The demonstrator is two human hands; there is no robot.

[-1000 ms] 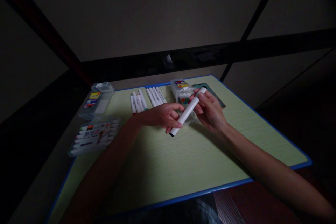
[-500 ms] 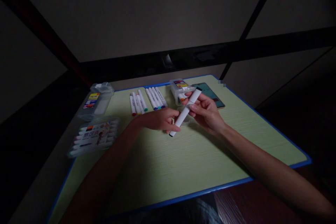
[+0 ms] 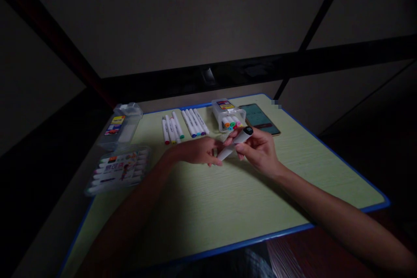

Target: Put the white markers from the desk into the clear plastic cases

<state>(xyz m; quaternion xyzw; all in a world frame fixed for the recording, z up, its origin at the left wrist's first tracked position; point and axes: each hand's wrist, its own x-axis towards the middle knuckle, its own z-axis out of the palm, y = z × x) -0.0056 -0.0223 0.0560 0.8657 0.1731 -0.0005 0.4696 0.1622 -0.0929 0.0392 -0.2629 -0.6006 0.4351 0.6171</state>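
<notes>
Right fingers: my right hand (image 3: 259, 150) pinched the white marker (image 3: 235, 142) by its upper barrel, thumb on one side, fingertips wrapped on the other; dark cap end pointed up and away from me.
Left fingers: my left hand (image 3: 198, 150) had its fingers curled together around the marker's lower end; that tip was hidden behind them, so I could not tell whether a cap was on it.
Marker position: held tilted between both hands, just above the table (image 3: 228, 208), near its middle; I judged two hands were used to steady each end.
Marker case: a clear upright case (image 3: 225, 115) stood just beyond my right hand, open side toward me, coloured ends showing, within easy reach.
Loose markers: two small groups of white markers (image 3: 182, 125) lay side by side beyond my left hand, caps toward me so colours could be read.
Phone: a phone (image 3: 262, 118) lay flat right of the case, screen up.
Left edge: a lidded clear box (image 3: 124, 124) and a flat marker pack (image 3: 117, 169) lay well apart from my hands.
Light: dim; fine detail uncertain.
</notes>
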